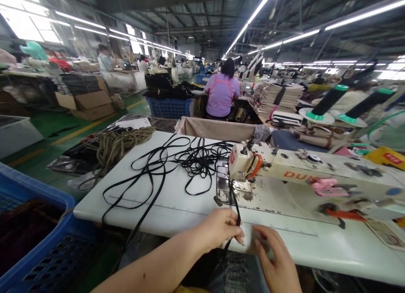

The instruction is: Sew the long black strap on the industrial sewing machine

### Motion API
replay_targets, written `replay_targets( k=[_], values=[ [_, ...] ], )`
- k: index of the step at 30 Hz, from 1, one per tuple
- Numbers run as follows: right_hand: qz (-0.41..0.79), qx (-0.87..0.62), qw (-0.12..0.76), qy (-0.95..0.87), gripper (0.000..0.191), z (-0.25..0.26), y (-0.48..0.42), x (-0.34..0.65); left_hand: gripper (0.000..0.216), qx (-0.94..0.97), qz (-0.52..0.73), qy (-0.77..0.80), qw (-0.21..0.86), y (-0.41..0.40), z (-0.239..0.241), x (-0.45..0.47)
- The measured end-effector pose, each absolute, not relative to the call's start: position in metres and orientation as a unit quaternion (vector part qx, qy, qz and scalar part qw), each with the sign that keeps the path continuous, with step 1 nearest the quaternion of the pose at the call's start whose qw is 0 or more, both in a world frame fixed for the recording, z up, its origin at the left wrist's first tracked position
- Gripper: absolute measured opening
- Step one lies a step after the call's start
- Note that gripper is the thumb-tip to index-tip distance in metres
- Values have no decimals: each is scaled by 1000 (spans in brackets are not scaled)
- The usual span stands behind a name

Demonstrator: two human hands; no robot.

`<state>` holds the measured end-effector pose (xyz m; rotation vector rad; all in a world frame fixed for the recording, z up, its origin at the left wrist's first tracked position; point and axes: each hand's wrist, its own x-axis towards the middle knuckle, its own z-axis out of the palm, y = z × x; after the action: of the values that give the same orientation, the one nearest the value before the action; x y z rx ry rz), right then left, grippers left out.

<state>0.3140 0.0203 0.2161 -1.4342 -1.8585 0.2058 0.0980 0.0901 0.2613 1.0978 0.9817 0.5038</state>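
My left hand point(223, 229) is closed on a narrow black strap point(234, 202) at the front edge of the sewing table point(186, 208). From the needle area of the sewing machine point(268, 166), the strap runs down through these fingers and hangs below the edge. Just to the right, my right hand point(275, 253) has its thumb and fingers apart, with nothing visible between them. A loose tangle of black strap point(199, 158) lies on the tabletop left of the machine head, and some loops hang over the front edge.
A blue basket point(60, 246) with dark cloth stands at the left. Olive cords point(122, 147) lie beyond the table's left edge. Two black thread cones point(327, 103) rise behind the machine. A co-worker point(222, 90) in purple sits ahead, beyond a fabric-lined bin point(215, 127).
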Motion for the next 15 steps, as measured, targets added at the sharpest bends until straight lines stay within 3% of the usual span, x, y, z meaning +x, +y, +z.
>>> replay_targets(
  k=[6,10,15],
  values=[
    [68,-529,382,-755,28,228,52,303,13,608,184,328,699,64,299,74],
    [41,-501,336,-796,39,235,80,296,12,631,127,293,707,51,324,69],
    [-12,-458,302,-836,39,229,115,290,14,709,139,211,659,48,324,70]
  ],
)
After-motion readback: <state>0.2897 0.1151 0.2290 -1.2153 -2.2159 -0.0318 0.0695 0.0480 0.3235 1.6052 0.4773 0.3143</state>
